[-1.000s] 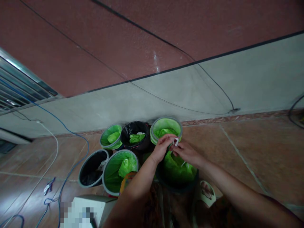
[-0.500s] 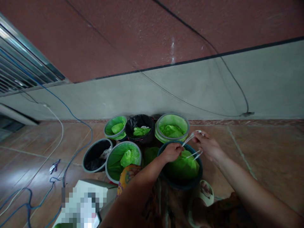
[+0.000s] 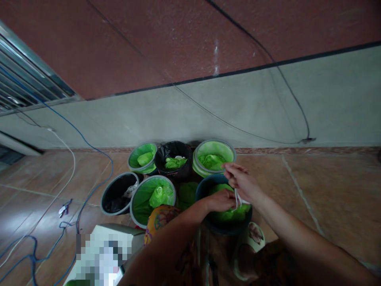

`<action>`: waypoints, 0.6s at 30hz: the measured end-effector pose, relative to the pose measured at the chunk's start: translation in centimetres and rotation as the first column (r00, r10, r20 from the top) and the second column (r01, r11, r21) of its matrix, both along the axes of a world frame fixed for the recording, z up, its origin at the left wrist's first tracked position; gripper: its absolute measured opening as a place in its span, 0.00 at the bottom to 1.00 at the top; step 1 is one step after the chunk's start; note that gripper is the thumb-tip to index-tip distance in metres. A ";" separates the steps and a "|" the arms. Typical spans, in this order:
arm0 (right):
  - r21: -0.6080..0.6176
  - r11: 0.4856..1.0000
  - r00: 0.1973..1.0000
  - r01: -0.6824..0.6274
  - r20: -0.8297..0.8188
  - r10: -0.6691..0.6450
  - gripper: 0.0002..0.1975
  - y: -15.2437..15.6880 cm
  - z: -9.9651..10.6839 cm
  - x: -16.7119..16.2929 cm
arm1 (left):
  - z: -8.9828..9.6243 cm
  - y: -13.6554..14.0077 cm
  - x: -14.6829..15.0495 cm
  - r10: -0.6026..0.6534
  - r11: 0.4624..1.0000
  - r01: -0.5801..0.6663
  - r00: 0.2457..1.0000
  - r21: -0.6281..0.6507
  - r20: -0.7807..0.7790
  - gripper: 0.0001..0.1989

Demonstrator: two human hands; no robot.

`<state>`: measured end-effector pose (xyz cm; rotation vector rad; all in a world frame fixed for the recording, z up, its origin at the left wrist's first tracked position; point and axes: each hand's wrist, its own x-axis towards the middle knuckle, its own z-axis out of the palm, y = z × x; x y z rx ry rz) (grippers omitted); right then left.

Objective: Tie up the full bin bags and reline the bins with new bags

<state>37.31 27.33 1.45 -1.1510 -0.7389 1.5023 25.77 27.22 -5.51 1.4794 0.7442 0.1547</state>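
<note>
Counted: three green-lined bins (image 3: 205, 148), two black-lined bins (image 3: 160, 159), one teal bin (image 3: 223, 228); total, six. Also counted: one left hand (image 3: 220, 200), one right hand (image 3: 243, 183); total, two.

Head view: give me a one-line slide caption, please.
Right hand holding white string, left hand close by, over green plastic in a dark-blue bin beside other lined bins.

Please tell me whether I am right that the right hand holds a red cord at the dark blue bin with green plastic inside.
Not quite: the cord is white, not red, as the head view shows. The right hand does hold it at the dark blue bin with green plastic inside.
</note>
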 end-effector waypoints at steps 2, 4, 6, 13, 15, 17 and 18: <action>-0.047 0.998 0.996 0.048 -0.069 -0.051 0.19 0.8 -0.2 0.9 | 0.7 -0.2 -0.2 -0.076 0.997 0.076 0.997 -0.004 -0.009 0.11; -0.073 0.993 0.989 0.097 -0.106 -0.105 0.18 1.5 -0.4 1.9 | 1.4 -0.1 -0.5 -0.090 0.996 0.090 0.996 -0.013 0.002 0.09; -0.076 0.987 0.983 0.143 -0.107 -0.151 0.18 2.0 -0.7 2.9 | 1.8 0.0 -0.8 -0.101 0.995 0.101 0.995 0.008 0.025 0.07; -0.191 0.974 0.944 0.120 0.326 -0.053 0.24 1.2 -2.9 4.0 | 0.5 0.6 -1.1 0.151 0.985 -0.144 0.986 0.094 -0.071 0.14; -0.246 0.969 0.901 -0.016 0.417 0.121 0.27 0.1 -3.9 3.7 | -0.1 1.0 -1.2 0.274 0.961 -0.269 0.958 0.067 -0.086 0.14; -0.287 0.938 0.830 -0.193 0.463 0.313 0.28 -0.9 -4.9 3.6 | -0.5 1.5 -1.3 0.369 0.930 -0.365 0.923 0.052 -0.114 0.15; -0.285 0.915 0.772 -0.286 0.497 0.396 0.26 -1.3 -5.4 3.7 | -0.6 1.7 -1.4 0.401 0.916 -0.398 0.907 0.052 -0.129 0.15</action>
